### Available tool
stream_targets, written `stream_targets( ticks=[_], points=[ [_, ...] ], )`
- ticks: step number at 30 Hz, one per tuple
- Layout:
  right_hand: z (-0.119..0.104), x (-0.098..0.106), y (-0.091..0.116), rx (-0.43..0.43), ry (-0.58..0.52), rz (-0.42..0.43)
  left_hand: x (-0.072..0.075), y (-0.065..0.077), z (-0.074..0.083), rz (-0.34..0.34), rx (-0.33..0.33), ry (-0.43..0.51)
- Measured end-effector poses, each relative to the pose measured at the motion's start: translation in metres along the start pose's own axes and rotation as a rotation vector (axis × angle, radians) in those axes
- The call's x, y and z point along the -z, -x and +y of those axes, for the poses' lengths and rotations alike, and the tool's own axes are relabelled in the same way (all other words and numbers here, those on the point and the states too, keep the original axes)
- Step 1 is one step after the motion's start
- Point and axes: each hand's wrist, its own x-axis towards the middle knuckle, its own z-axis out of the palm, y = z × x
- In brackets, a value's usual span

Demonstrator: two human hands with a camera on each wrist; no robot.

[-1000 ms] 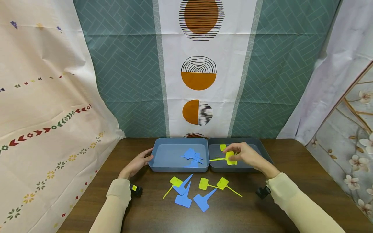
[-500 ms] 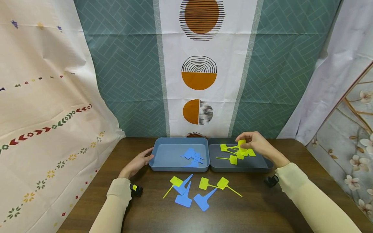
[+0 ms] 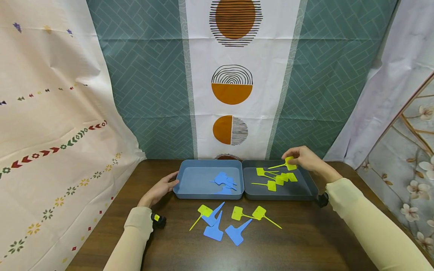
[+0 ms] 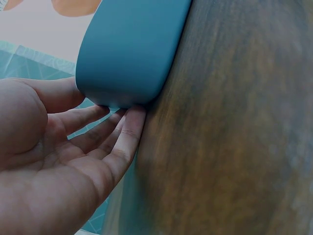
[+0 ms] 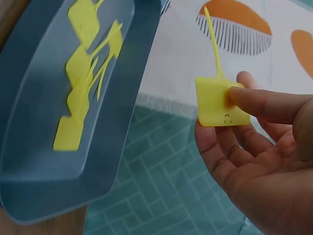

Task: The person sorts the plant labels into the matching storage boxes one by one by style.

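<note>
My right hand pinches a yellow plant label by its square head, above the back of the dark grey tray. In the right wrist view the thumb presses the label's face and its thin stem points away. Several yellow plant labels lie overlapping in that tray. My left hand rests against the left end of the blue-grey tray. The left wrist view shows its extended fingers and thumb touching the tray's outer wall. Several blue T-shaped plant labels lie in this tray.
On the brown table, in front of the trays, lie three yellow labels and three blue T-shaped labels, some overlapping. Both trays stand side by side, touching. A patterned cloth hangs behind the table.
My right hand has moved right and back over the dark grey tray, still pinching a yellow label. One yellow label lies near the tray's front, where the hand was. The left hand stays put.
</note>
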Motion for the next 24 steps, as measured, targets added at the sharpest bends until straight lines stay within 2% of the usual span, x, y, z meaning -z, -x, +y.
stream_targets(
  ticks=[6, 12, 24],
  points=[
    [0.011, 0.008, -0.007, -0.042, 0.036, -0.035, 0.000, 0.000, 0.000, 0.006, 0.003, 0.006],
    [0.019, 0.011, -0.010, -0.090, 0.025, -0.083, -0.001, 0.000, 0.000, 0.007, 0.002, -0.002],
    [0.032, 0.010, -0.016, -0.111, 0.105, -0.191, 0.000, -0.001, 0.000, 0.017, 0.018, -0.011]
  ],
)
